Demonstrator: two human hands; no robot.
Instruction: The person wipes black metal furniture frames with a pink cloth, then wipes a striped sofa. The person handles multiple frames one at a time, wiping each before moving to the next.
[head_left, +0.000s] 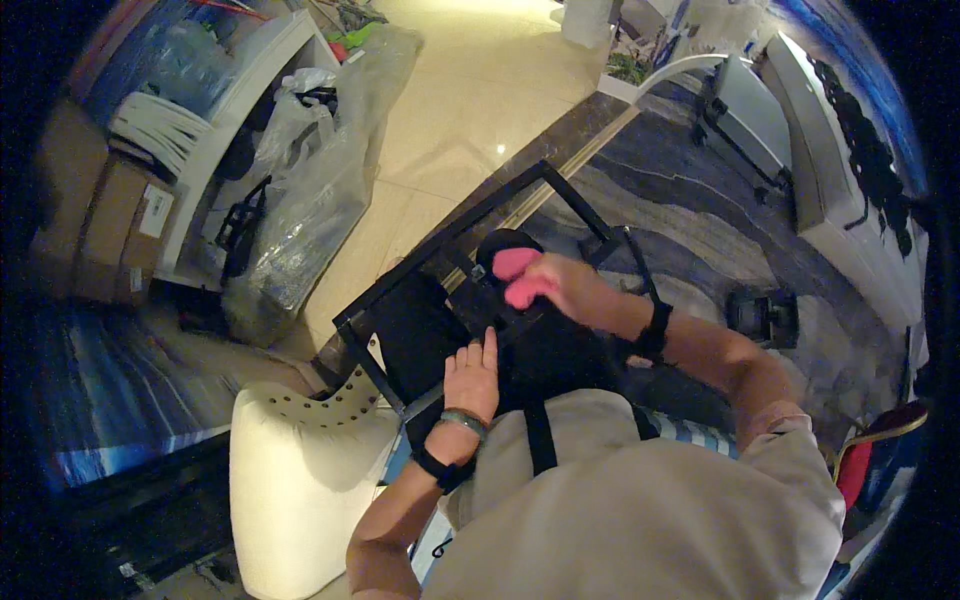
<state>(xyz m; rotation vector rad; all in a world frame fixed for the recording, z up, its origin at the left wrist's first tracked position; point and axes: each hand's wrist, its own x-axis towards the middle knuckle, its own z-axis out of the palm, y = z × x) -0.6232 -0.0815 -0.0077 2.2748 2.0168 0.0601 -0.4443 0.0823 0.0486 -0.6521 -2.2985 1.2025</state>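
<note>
A black rectangular furniture frame (442, 253), which looks like metal, stands tilted before me. My right hand (566, 289) grips a soft pink cloth or sponge (517, 274) over the inner part of the frame; the fingers are blurred. Just beyond the pink piece shows a dark rounded object (499, 240), partly covered, whose kind I cannot tell. My left hand (472, 375) rests palm down on the near side of the frame with its fingers stretched out, holding nothing. Dark shadow hides much of the frame's middle.
At my left is a cream padded seat (300, 480) with metal studs. Farther left stand a white shelf unit (199, 184), clear plastic wrapping (300, 232) and cardboard boxes (112, 217). A white cabinet (832, 187) and a dark object (761, 315) are on the right.
</note>
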